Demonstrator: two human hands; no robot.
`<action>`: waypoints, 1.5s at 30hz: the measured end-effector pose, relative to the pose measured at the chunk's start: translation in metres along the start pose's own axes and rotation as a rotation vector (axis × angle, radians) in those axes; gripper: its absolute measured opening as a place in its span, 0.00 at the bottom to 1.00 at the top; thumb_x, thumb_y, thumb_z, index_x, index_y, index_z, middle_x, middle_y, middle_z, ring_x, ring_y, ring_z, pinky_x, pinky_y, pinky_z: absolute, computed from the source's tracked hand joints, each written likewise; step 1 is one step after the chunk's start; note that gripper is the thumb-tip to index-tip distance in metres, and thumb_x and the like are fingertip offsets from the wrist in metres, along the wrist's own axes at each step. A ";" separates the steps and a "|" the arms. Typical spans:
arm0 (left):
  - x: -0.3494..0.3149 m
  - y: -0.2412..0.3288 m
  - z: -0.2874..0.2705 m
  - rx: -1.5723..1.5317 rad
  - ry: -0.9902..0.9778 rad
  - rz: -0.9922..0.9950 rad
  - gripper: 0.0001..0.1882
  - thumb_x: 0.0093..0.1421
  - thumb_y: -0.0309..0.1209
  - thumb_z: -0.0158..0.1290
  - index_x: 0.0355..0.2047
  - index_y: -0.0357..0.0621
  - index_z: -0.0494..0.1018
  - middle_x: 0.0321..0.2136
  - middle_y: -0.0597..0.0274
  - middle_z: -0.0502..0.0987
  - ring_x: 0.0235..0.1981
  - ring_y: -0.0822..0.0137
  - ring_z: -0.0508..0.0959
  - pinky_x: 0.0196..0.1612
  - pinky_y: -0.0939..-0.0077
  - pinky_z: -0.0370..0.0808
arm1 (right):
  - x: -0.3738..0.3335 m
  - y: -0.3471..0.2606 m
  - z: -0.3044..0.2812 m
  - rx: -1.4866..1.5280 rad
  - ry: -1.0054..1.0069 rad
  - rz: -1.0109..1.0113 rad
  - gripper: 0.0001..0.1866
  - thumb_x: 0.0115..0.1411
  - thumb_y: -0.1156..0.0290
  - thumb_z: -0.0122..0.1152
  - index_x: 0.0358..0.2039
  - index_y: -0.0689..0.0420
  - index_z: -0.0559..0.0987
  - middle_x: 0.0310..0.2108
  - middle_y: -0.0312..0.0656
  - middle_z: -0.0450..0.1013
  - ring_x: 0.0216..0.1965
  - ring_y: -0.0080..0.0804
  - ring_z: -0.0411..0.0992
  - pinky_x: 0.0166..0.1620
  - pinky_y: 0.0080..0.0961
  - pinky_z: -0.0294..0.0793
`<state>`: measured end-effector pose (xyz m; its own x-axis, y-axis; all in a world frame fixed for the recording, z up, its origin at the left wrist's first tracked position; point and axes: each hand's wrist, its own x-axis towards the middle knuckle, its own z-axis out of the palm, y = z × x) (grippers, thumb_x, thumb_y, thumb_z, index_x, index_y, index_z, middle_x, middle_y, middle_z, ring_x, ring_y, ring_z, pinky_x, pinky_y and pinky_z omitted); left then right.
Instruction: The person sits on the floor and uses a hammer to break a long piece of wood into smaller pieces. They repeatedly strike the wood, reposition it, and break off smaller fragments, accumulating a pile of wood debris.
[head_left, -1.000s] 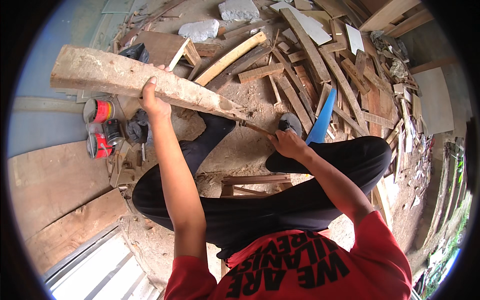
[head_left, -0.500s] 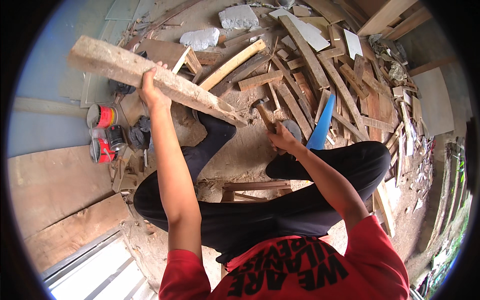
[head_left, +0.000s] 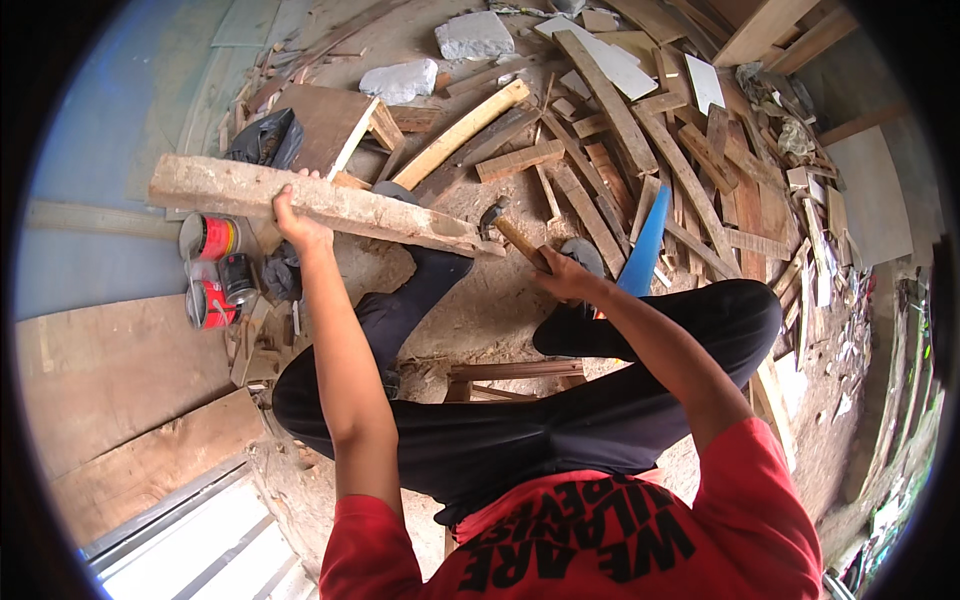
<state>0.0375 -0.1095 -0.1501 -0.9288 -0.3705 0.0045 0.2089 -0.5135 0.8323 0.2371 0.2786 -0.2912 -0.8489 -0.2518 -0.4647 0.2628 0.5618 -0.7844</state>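
Observation:
My left hand (head_left: 301,217) is closed around a long, rough wooden beam (head_left: 375,210), which I hold up off the ground. The beam lies nearly level across the view, and its right end is notched and splintered. In my right hand (head_left: 566,275) is a hammer (head_left: 518,238), gripped by its wooden handle. The hammer's dark metal head sits close to the beam's notched end; whether the two touch I cannot tell. A blue, blade-shaped piece (head_left: 648,240) leans just right of my right hand, its lower part hidden by my leg.
Scrap wood (head_left: 600,130) covers the floor ahead and to the right. Two pale stone blocks (head_left: 475,35) lie at the far side. Paint cans (head_left: 208,238) and a black plastic bag (head_left: 267,138) are on the left. A low wooden stool (head_left: 515,372) stands between my legs.
The beam's left end has dropped, so it now lies more level. My left hand has come down slightly with it. The hammer has swung a little left, its head nearer the beam's end.

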 end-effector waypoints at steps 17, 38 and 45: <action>0.031 0.054 -0.043 -0.058 0.084 -0.159 0.33 0.51 0.48 0.51 0.48 0.31 0.69 0.43 0.49 0.75 0.46 0.52 0.75 0.52 0.55 0.71 | -0.064 -0.100 -0.100 -0.507 -0.191 -0.062 0.22 0.67 0.52 0.53 0.49 0.58 0.68 0.23 0.55 0.74 0.30 0.55 0.78 0.36 0.48 0.75; 0.056 0.095 -0.045 -0.155 -0.095 -0.231 0.32 0.50 0.49 0.50 0.43 0.30 0.68 0.38 0.47 0.75 0.41 0.51 0.76 0.49 0.54 0.73 | -0.225 -0.194 -0.118 -0.265 0.024 -0.361 0.12 0.65 0.68 0.60 0.35 0.62 0.68 0.19 0.51 0.66 0.22 0.50 0.68 0.27 0.37 0.64; 0.007 0.053 -0.051 -0.040 -0.025 -0.182 0.30 0.55 0.53 0.51 0.48 0.41 0.69 0.42 0.48 0.77 0.43 0.54 0.76 0.49 0.55 0.73 | -0.215 -0.151 -0.101 -0.226 -0.009 -0.193 0.16 0.67 0.61 0.58 0.32 0.62 0.70 0.18 0.47 0.66 0.20 0.35 0.64 0.27 0.36 0.64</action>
<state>0.0574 -0.1788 -0.1338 -0.9595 -0.2499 -0.1298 0.0485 -0.6009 0.7979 0.3333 0.3274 -0.0309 -0.8687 -0.3776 -0.3205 -0.0125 0.6636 -0.7480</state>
